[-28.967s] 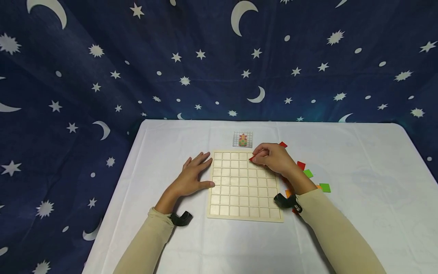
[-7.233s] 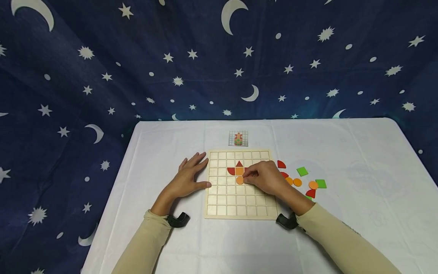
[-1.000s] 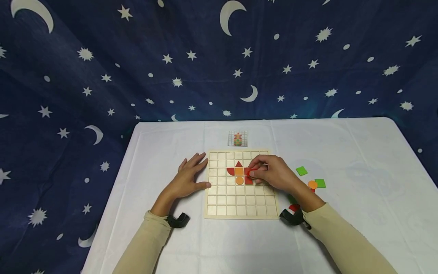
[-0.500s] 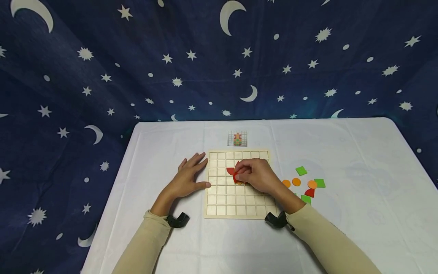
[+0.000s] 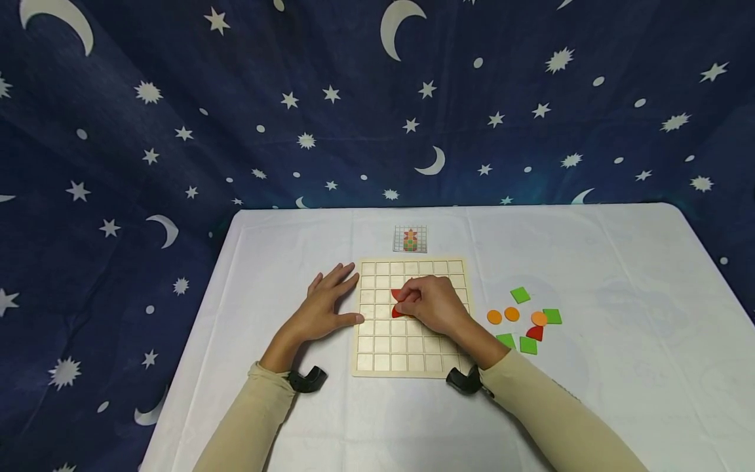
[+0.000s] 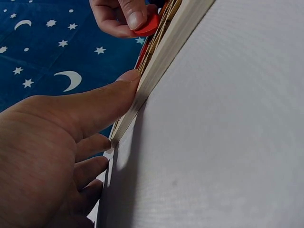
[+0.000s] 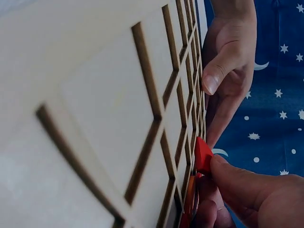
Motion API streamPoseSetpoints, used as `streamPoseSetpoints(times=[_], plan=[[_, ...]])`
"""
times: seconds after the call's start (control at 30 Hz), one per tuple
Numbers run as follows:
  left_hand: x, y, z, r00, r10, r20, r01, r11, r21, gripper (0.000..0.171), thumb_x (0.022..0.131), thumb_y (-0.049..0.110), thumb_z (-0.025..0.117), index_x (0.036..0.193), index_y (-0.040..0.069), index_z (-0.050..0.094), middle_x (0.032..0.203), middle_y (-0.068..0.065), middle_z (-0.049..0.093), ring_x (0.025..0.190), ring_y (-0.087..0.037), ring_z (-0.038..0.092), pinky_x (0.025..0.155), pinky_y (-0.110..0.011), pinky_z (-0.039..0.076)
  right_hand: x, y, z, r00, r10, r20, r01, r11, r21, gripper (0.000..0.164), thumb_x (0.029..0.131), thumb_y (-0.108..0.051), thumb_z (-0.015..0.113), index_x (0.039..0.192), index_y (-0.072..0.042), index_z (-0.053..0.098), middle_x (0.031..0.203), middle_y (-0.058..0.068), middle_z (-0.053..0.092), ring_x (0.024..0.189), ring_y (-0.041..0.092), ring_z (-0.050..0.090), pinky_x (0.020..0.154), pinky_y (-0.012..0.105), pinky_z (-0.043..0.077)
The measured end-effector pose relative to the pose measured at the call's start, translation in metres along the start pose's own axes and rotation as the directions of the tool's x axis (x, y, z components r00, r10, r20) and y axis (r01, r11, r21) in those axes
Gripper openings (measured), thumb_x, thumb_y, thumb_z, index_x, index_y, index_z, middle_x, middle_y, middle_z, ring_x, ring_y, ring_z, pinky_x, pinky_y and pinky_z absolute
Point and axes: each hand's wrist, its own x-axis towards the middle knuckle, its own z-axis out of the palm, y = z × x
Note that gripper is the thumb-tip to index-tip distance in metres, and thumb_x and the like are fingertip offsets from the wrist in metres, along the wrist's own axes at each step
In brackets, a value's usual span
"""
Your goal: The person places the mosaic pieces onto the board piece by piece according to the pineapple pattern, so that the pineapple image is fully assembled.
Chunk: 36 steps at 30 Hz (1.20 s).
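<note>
My right hand (image 5: 435, 305) pinches a red quarter-circle tile (image 7: 203, 156) between thumb and fingers, low over the pale wooden grid board (image 5: 377, 344). In the head view that tile shows just past the fingertips, left of the board's middle. A red tile (image 5: 396, 294) lies in the row above it. Other tiles on the board are mostly hidden under the right hand. At the board's left side rests my left hand (image 5: 326, 305), fingers spread, with the thumb on the frame, as the left wrist view confirms.
Beyond the board lies a small card (image 5: 409, 239) with a gridded, coloured pattern. To the right are three orange discs (image 5: 512, 314), several green squares (image 5: 527, 345) and a red quarter-circle (image 5: 535, 334) on the white tablecloth (image 5: 637, 393). A starry dark-blue curtain (image 5: 354, 65) hangs behind.
Over the last second my right hand has carried the red tile leftward across the board. Since 29 seconds ago, red and orange tiles have come onto the bare board. The left hand stays put.
</note>
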Motion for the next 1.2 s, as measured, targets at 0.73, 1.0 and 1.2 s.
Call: streamPoseSetpoints(times=[0.73, 1.0, 1.2], plan=[[0.0001, -0.0026, 0.0004, 1.000, -0.013, 0.012, 0.013, 1.000, -0.014, 0.089, 0.085, 0.042, 0.082, 0.156, 0.008, 0.041, 0.170, -0.006, 0.026, 0.160, -0.030, 0.014, 0.126, -0.060, 0.002, 0.0020, -0.0036, -0.0030, 1.000, 0.006, 0.007, -0.005, 0.990, -0.137, 0.013, 0.078, -0.016, 0.086, 0.072, -0.021, 0.077, 0.060, -0.012, 0.062, 0.063, 0.006, 0.056, 0.060, 0.026, 0.045], [-0.0003, -0.0017, 0.0007, 1.000, -0.024, 0.010, 0.024, 1.000, -0.012, 0.089, 0.084, 0.041, 0.083, 0.156, 0.008, 0.042, 0.170, -0.006, 0.027, 0.160, -0.030, 0.014, 0.126, -0.059, 0.002, 0.0014, -0.0052, -0.0021, 1.000, -0.011, 0.004, 0.012, 0.980, -0.197, 0.013, 0.077, -0.015, 0.087, 0.070, -0.020, 0.077, 0.061, -0.012, 0.063, 0.064, 0.006, 0.056, 0.056, 0.025, 0.044], [0.0001, -0.0021, 0.0000, 0.999, -0.035, 0.014, 0.035, 0.999, -0.010, 0.089, 0.084, 0.041, 0.083, 0.156, 0.008, 0.042, 0.170, -0.005, 0.027, 0.160, -0.029, 0.013, 0.127, -0.058, 0.002, 0.0007, -0.0010, -0.0068, 1.000, 0.020, 0.009, -0.018, 0.983, -0.181, 0.011, 0.078, -0.021, 0.088, 0.074, -0.023, 0.079, 0.063, -0.012, 0.064, 0.066, 0.007, 0.056, 0.058, 0.025, 0.045]])
